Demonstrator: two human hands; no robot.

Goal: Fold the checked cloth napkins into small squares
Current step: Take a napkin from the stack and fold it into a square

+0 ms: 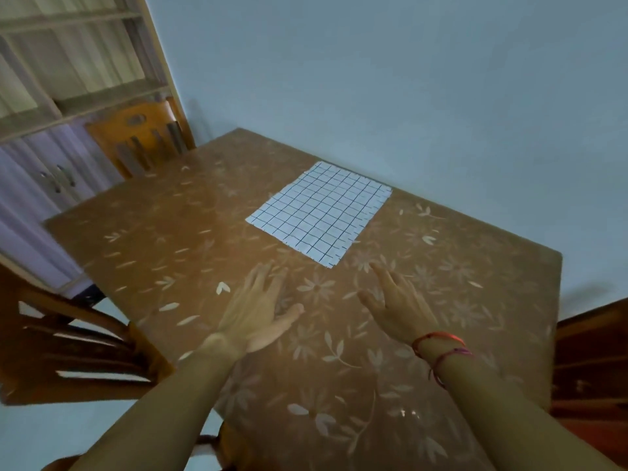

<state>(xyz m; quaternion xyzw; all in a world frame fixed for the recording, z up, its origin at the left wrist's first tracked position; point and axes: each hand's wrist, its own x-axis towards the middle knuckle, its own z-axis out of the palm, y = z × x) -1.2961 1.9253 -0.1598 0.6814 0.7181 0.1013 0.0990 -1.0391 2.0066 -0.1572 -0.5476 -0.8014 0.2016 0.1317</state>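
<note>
1. Checked napkin lies flat & unfolded on the floral table, far side near the wall.
2. My left hand is open, fingers spread, palm down, holding nothing, short of the napkin.
3. My right hand is open too, empty, w/ red thread bracelets at the wrist.

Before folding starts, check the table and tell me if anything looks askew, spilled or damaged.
Nothing stands out. One checked napkin lies flat and unfolded on the flower-patterned table, its edges slightly frayed-looking but with no visible tear. The left hand and right hand are open, not touching it. No spills show.
</note>
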